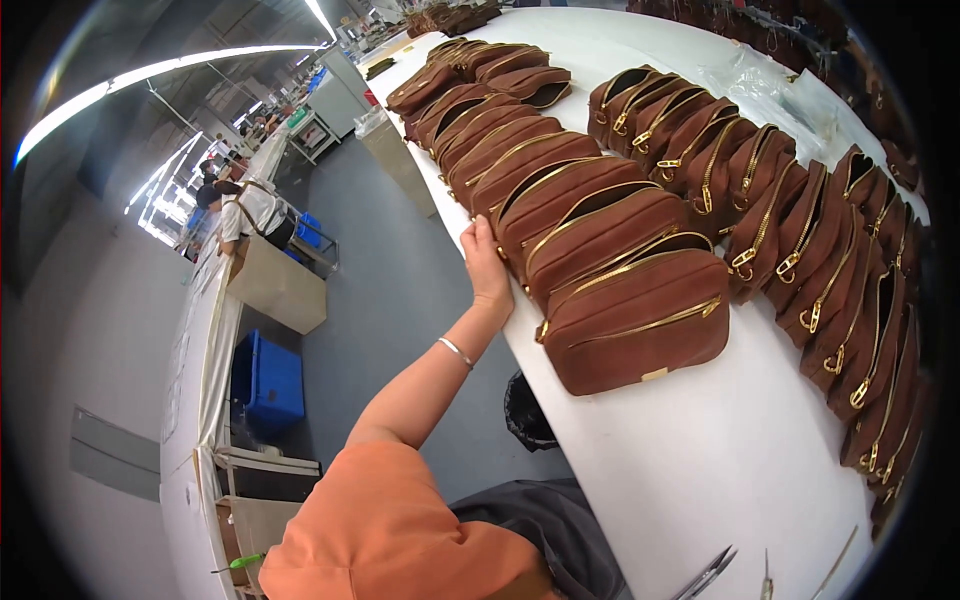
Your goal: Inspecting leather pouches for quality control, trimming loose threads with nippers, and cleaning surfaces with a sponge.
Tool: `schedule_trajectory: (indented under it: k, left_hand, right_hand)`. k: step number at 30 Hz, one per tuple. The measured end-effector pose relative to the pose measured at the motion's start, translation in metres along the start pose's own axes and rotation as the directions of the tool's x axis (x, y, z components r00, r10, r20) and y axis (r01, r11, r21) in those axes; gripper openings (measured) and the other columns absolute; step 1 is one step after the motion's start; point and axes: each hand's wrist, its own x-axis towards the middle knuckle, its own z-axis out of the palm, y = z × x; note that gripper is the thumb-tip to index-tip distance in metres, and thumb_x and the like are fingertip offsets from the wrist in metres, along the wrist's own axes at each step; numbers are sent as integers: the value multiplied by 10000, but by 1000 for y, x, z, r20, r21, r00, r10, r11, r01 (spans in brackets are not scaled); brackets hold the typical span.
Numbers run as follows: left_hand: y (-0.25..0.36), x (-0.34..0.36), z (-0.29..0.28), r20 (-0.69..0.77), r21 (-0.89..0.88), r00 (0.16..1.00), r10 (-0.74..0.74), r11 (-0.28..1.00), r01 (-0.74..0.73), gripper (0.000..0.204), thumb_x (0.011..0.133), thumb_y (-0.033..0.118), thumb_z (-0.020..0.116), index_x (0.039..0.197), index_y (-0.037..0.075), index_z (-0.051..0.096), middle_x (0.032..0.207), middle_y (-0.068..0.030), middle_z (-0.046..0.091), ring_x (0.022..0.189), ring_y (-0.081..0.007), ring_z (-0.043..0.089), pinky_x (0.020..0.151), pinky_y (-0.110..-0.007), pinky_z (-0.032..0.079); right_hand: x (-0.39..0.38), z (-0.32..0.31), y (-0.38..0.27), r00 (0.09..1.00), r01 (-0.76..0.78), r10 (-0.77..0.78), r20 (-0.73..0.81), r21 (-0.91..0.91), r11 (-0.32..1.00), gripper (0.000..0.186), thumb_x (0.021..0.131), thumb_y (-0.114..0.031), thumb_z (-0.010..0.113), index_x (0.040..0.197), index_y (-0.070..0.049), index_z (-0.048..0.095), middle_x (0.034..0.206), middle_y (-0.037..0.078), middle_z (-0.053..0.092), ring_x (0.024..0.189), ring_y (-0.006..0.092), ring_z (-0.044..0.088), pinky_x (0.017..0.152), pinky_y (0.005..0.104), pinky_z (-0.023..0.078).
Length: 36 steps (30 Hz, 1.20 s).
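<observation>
My left hand (487, 265) rests against the left ends of a row of brown zip bags (590, 240). Its fingers reach up along the side of one bag and look stretched out, though part of them is hidden by the bag. Nearest in that row, a brown bag (640, 335) lies with its front facing me, showing a gold zip across it and a small pale tab at its lower edge. Several bags behind it have their top zips undone. A silver bangle (455, 352) circles my left wrist. My right hand does not show.
A second curved row of brown bags (790, 230) with gold zip pulls fills the table's right side. Clear plastic (760, 90) lies behind it. Dark pointed scissors (707, 573) are at the white table's (690, 470) near edge. Across the aisle stand a blue bin (270, 380) and a co-worker (255, 212).
</observation>
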Motion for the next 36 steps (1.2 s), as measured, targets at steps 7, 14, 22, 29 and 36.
schedule_trajectory:
  k: [7, 14, 22, 29, 36]
  left_hand:
    - [17, -14, 6, -34, 106, 999, 27, 994, -23, 582, 1000, 548, 506, 1210, 5, 511, 1027, -102, 624, 941, -192, 566, 858, -323, 449]
    - [17, -22, 13, -53, 166, 996, 76, 984, -66, 606, 984, 546, 534, 1215, -13, 502, 1120, -175, 607, 1040, -292, 581, 950, -391, 447]
    - [5, 6, -20, -65, 94, 976, 207, 975, -201, 457, 967, 302, 614, 1215, -65, 501, 1136, -141, 579, 1012, -215, 553, 914, -354, 460]
    - [111, -87, 13, 120, -116, 819, 561, 827, -550, 380, 1021, 184, 571, 1317, -17, 445, 1320, -132, 486, 1223, -205, 486, 1059, -344, 405]
    - [173, -162, 70, 483, -198, 256, 837, 390, -899, 305, 914, 61, 673, 1193, -5, 569, 1284, -168, 516, 1173, -282, 533, 1014, -373, 441]
  right_hand:
    - [-12, 38, -6, 999, -1, -2, -42, -70, 998, 387, 859, -331, 727, 1079, -15, 680, 920, 164, 744, 834, 309, 730, 698, 408, 551]
    - [-28, 68, -19, 994, -1, -13, -112, -118, 993, 381, 858, -319, 729, 1074, -10, 680, 918, 161, 744, 833, 307, 730, 695, 400, 551]
    - [-133, 147, 20, 897, -249, 292, -333, 167, 954, 374, 857, -307, 733, 1069, -3, 679, 916, 157, 744, 831, 305, 730, 692, 391, 551]
    - [-160, 206, 26, 781, -334, 482, -397, 385, 860, 368, 856, -295, 735, 1064, 2, 678, 915, 154, 744, 829, 303, 730, 688, 383, 551]
    - [-134, 220, 59, 737, -340, 528, -422, 444, 829, 362, 855, -284, 738, 1060, 8, 677, 913, 150, 744, 827, 301, 730, 685, 375, 550]
